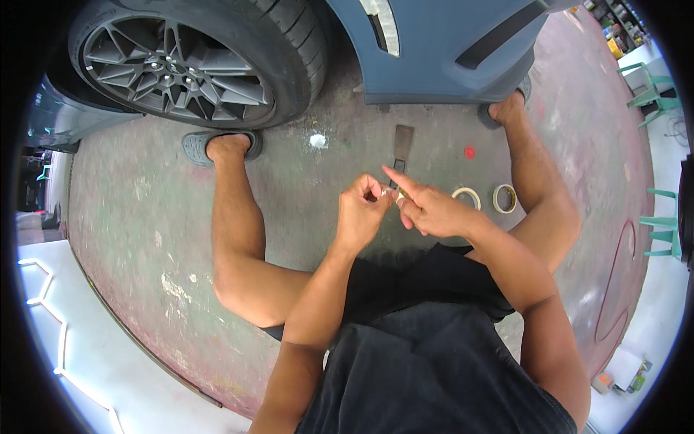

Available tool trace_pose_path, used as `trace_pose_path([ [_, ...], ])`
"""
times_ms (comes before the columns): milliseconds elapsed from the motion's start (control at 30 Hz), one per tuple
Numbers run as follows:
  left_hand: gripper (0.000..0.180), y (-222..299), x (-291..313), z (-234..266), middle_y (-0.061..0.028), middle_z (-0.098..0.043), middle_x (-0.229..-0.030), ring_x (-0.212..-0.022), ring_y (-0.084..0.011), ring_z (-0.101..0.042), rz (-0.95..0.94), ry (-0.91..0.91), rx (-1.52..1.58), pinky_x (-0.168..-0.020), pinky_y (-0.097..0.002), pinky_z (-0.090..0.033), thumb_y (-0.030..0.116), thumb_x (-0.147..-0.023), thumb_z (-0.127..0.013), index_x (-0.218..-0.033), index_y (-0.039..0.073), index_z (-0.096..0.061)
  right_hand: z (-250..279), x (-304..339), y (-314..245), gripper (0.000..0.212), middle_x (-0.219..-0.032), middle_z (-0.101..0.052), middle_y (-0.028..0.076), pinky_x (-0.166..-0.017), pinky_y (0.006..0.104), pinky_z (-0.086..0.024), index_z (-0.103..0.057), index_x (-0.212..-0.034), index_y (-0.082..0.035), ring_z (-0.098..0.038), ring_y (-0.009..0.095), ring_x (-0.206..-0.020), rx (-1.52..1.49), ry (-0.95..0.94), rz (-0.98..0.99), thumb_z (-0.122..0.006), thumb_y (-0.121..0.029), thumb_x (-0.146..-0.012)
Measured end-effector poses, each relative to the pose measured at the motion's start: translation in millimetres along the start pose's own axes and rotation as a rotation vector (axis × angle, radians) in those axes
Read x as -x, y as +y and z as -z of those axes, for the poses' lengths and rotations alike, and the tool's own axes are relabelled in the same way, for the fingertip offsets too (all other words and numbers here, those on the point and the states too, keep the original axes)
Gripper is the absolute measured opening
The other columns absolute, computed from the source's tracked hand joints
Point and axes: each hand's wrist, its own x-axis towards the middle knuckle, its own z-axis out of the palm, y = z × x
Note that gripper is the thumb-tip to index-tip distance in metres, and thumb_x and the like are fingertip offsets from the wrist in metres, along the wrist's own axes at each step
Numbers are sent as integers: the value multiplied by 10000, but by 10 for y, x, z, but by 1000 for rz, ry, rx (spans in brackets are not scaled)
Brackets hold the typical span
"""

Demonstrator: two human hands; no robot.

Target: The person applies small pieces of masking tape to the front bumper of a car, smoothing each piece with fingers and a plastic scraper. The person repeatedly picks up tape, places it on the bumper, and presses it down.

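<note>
My left hand (361,210) and my right hand (437,210) meet above the floor in front of my lap. The left thumb and index finger pinch together at a tiny pale thing that I cannot make out. My right index finger points out to the left, while the other fingers curl round a small yellowish thing (402,194), too small to name. Just beyond my fingertips lies a putty knife (403,145) with a wide, stained blade, its handle partly hidden by my hands. Two masking tape rolls, one flat (478,197) and one tilted (497,200), lie right of my right hand.
Ahead stands a blue car's body panel (434,72), with a dark-rimmed wheel (177,72) at its left. A red disc (470,152) and a white patch (318,141) are on the floor. My bent legs flank the work; green chairs (659,224) stand far right.
</note>
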Motion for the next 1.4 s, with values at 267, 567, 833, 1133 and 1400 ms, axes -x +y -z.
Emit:
trace_pose_path([
  [267, 254, -254, -11, 68, 38, -498, -840, -784, -87, -503, -187, 79, -20, -693, -255, -435, 29, -935, -740, -967, 88, -495, -150, -298, 378, 427, -1576, -424, 265, -925, 503, -560, -632, -1372, -95, -663, 472, -1107, 265, 202, 416, -540, -163, -961],
  [567, 383, -51, 62, -222, -96, -650, -849, -817, -118, -560, -210, -12, -54, -730, -261, -414, 150, -977, -764, -1085, 68, -406, -130, 9, 459, 780, -955, -710, 286, -702, 465, -548, -174, -1607, 91, -706, 379, -762, 129, 224, 251, -522, -101, -936],
  [833, 325, -40, 141, -65, -106, -655, -896, -857, -154, -617, -379, 47, -219, -779, -279, -470, 57, -986, -715, -1100, 54, -410, -169, 192, 78, 315, -817, -738, 182, -663, 425, -569, -618, -1193, 32, -738, 299, -638, 103, 257, 70, -559, -151, -943],
  [1133, 263, -51, 157, -294, -134, -650, -965, -892, -180, -643, -347, 150, -272, -770, -313, -508, 17, -960, -704, -1044, 44, -456, -28, 244, 198, 188, -723, -743, 144, -607, 386, -572, -720, -831, -10, -725, 250, -560, -126, 417, 15, -717, -191, -878],
  [1400, 373, -901, -429, 442, -105, -674, -911, -719, -198, -661, 131, 361, 71, -694, -359, -579, -78, -865, -723, -1165, 16, -522, -535, 12, -93, 247, -828, -743, 196, -666, 515, -584, -727, -969, -56, -746, 385, -786, 546, 501, 217, -714, -218, -782],
])
